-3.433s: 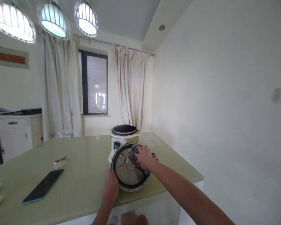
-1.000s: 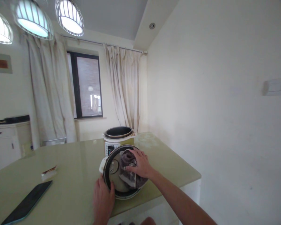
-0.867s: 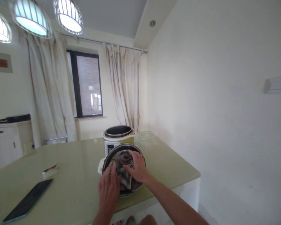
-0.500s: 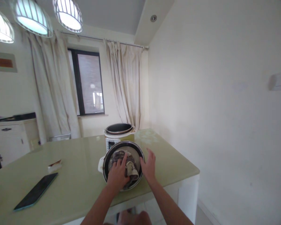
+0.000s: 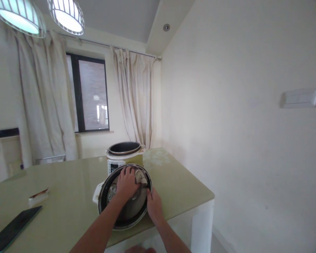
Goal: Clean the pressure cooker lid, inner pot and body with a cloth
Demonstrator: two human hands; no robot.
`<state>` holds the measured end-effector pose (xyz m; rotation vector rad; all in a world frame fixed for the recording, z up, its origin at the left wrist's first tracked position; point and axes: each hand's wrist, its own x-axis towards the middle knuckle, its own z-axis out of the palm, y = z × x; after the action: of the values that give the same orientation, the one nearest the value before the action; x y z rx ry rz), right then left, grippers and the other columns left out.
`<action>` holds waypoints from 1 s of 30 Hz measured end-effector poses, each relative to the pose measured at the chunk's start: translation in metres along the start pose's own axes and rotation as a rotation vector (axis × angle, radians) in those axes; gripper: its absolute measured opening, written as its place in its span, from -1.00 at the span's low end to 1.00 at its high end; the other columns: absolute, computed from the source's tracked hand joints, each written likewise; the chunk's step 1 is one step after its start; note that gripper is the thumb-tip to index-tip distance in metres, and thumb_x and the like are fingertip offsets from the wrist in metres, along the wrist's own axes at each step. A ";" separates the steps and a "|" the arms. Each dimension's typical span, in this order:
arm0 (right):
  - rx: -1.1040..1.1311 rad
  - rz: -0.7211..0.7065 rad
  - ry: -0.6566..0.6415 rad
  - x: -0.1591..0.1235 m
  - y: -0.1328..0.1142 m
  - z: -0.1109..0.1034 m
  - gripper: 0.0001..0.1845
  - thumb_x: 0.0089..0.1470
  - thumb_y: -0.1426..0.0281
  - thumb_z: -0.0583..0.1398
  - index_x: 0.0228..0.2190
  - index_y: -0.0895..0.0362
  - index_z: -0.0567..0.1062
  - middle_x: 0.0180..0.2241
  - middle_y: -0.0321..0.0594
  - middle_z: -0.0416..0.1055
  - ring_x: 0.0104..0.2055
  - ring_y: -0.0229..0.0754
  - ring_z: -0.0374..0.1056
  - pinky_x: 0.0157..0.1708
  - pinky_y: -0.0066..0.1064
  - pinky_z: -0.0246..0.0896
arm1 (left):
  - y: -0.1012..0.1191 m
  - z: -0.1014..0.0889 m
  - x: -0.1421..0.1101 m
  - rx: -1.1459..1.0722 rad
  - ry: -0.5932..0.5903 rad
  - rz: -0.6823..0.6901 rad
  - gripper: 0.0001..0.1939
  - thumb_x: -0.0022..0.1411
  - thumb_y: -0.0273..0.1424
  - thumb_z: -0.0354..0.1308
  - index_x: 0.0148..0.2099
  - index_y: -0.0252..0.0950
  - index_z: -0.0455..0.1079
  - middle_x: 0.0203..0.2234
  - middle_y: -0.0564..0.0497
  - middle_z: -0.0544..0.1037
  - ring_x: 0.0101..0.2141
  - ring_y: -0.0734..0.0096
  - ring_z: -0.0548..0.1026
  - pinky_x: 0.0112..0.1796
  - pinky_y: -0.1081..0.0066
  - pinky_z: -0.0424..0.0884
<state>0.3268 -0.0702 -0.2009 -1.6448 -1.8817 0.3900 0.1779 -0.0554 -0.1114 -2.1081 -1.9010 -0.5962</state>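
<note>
A round pressure cooker lid [image 5: 133, 210] is tilted with its inner side towards me, at the table's near edge. My left hand [image 5: 127, 184] is closed over a crumpled patterned cloth [image 5: 141, 177] and presses it against the upper inside of the lid. Gripping the lid's right rim is my right hand [image 5: 154, 205], thumb on the inner side and fingers behind. A white handle [image 5: 97, 193] sticks out from the lid's left side. Just behind stands the electric pressure cooker [image 5: 126, 159], its top uncovered and its dark pot showing.
The green-topped table [image 5: 179, 189] ends in a rounded corner at the right. On its left lie a dark flat tablet-like slab [image 5: 14, 228] and a small white item with a brown top [image 5: 38, 197]. A pale wall [image 5: 226, 140] rises to the right.
My left hand and the cloth have moved to the lid's upper part, uncovering its metal centre. My right hand has closed on the rim. The view has turned slightly right.
</note>
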 end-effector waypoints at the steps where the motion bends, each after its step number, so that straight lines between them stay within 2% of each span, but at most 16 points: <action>1: -0.017 0.013 -0.016 0.000 -0.001 0.000 -0.30 0.48 0.28 -0.34 0.31 0.06 0.39 0.20 0.04 0.49 0.27 0.05 0.42 0.17 -0.13 0.37 | 0.005 0.002 0.003 -0.003 0.012 -0.051 -0.37 0.18 -0.32 0.25 0.29 -0.36 0.38 0.37 -0.32 0.30 0.37 -0.23 0.18 0.24 -0.03 0.28; 3: -0.057 0.033 -0.039 -0.001 -0.001 0.000 -0.30 0.48 0.30 -0.35 0.29 0.07 0.41 0.18 0.06 0.51 0.24 0.06 0.45 0.14 -0.15 0.39 | 0.013 0.005 0.001 -0.022 -0.016 -0.039 -0.38 0.19 -0.33 0.23 0.29 -0.37 0.37 0.34 -0.31 0.35 0.32 -0.20 0.27 0.18 -0.01 0.34; 6: -0.031 0.052 -0.027 0.000 0.000 0.000 -0.27 0.47 0.34 -0.37 0.25 0.13 0.44 0.14 0.13 0.53 0.20 0.08 0.48 0.10 -0.14 0.41 | 0.011 0.006 -0.011 -0.102 -0.119 0.161 -0.41 0.13 -0.35 0.26 0.23 -0.31 0.43 0.23 -0.24 0.48 0.25 -0.08 0.34 0.23 0.08 0.29; 8: 0.143 0.076 0.026 0.001 0.002 0.001 -0.23 0.48 0.28 -0.39 0.14 0.17 0.51 0.09 0.15 0.56 0.15 0.07 0.51 0.08 -0.15 0.40 | 0.000 0.004 -0.021 -0.150 -0.170 0.286 -0.42 0.08 -0.34 0.29 0.18 -0.25 0.47 0.18 -0.18 0.53 0.23 -0.02 0.37 0.26 0.15 0.25; 11: 0.465 0.080 0.145 0.002 0.005 0.006 -0.15 0.48 0.01 -0.37 -0.07 0.17 0.57 -0.04 0.13 0.61 0.05 0.07 0.54 0.04 -0.19 0.38 | -0.028 -0.002 -0.028 -0.147 -0.247 0.424 -0.40 0.00 -0.27 0.37 0.14 -0.22 0.51 0.13 -0.13 0.56 0.19 -0.02 0.40 0.28 0.16 0.24; 13: 0.569 0.070 0.217 0.002 0.007 0.010 -0.11 0.42 -0.14 -0.33 -0.15 0.15 0.58 -0.12 0.11 0.62 -0.01 0.08 0.54 0.01 -0.18 0.37 | -0.049 -0.009 -0.027 -0.089 -0.301 0.491 -0.37 -0.05 -0.23 0.41 0.12 -0.21 0.52 0.13 -0.13 0.56 0.19 -0.06 0.40 0.29 0.11 0.24; 15: 0.570 0.077 0.264 0.003 0.008 0.015 -0.12 0.37 -0.21 -0.29 -0.22 0.11 0.57 -0.19 0.09 0.61 -0.09 0.11 0.55 -0.04 -0.16 0.35 | -0.065 -0.018 -0.023 0.009 -0.311 0.478 -0.37 -0.05 -0.26 0.41 0.13 -0.22 0.52 0.17 -0.14 0.53 0.19 -0.11 0.38 0.27 0.05 0.27; 17: 0.522 0.088 0.297 0.004 0.009 0.019 -0.17 0.36 -0.20 -0.27 -0.28 0.08 0.55 -0.25 0.08 0.59 -0.14 0.13 0.54 -0.10 -0.13 0.34 | -0.070 -0.026 -0.018 0.110 -0.264 0.368 -0.39 -0.01 -0.34 0.35 0.15 -0.24 0.50 0.22 -0.17 0.49 0.19 -0.15 0.37 0.20 0.01 0.34; 20: 0.474 0.076 0.323 0.005 0.011 0.026 -0.23 0.39 -0.15 -0.26 -0.30 0.05 0.53 -0.26 0.07 0.58 -0.15 0.14 0.53 -0.11 -0.13 0.32 | -0.049 -0.029 -0.009 0.144 -0.125 0.058 -0.42 0.14 -0.36 0.25 0.23 -0.25 0.42 0.22 -0.23 0.46 0.16 -0.14 0.39 0.08 0.03 0.42; 23: 0.459 0.042 0.308 0.005 0.016 0.031 -0.29 0.41 -0.10 -0.22 -0.29 0.04 0.52 -0.25 0.06 0.58 -0.15 0.12 0.53 -0.13 -0.14 0.32 | -0.004 -0.018 -0.006 0.036 -0.027 -0.211 -0.43 0.28 -0.22 0.16 0.29 -0.27 0.35 0.23 -0.26 0.45 0.16 -0.16 0.38 0.00 0.06 0.44; 25: 0.450 0.042 0.301 0.005 0.020 0.033 -0.33 0.42 -0.06 -0.20 -0.30 0.03 0.52 -0.25 0.07 0.58 -0.16 0.11 0.53 -0.14 -0.15 0.33 | 0.025 -0.008 -0.009 -0.040 -0.018 -0.200 -0.42 0.29 -0.17 0.16 0.29 -0.27 0.37 0.26 -0.24 0.44 0.19 -0.13 0.36 0.06 0.06 0.41; 27: 0.459 0.055 0.302 0.006 0.024 0.032 -0.36 0.42 -0.01 -0.20 -0.28 0.04 0.53 -0.24 0.09 0.58 -0.15 0.11 0.53 -0.14 -0.15 0.33 | 0.040 0.000 -0.014 -0.093 -0.044 -0.088 -0.44 0.26 -0.17 0.19 0.26 -0.23 0.41 0.25 -0.20 0.48 0.22 -0.09 0.35 0.15 0.06 0.34; 30: 0.530 0.059 0.301 0.006 0.026 0.028 -0.39 0.42 0.03 -0.18 -0.20 0.07 0.54 -0.18 0.07 0.60 -0.10 0.08 0.53 -0.10 -0.17 0.33 | 0.033 0.002 -0.024 -0.144 -0.157 0.090 -0.50 0.19 -0.17 0.23 0.15 -0.17 0.50 0.18 -0.12 0.54 0.21 -0.05 0.37 0.22 0.09 0.29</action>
<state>0.3299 -0.0548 -0.2356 -1.3142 -1.3617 0.5729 0.2088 -0.0800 -0.1205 -2.3822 -1.8809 -0.5801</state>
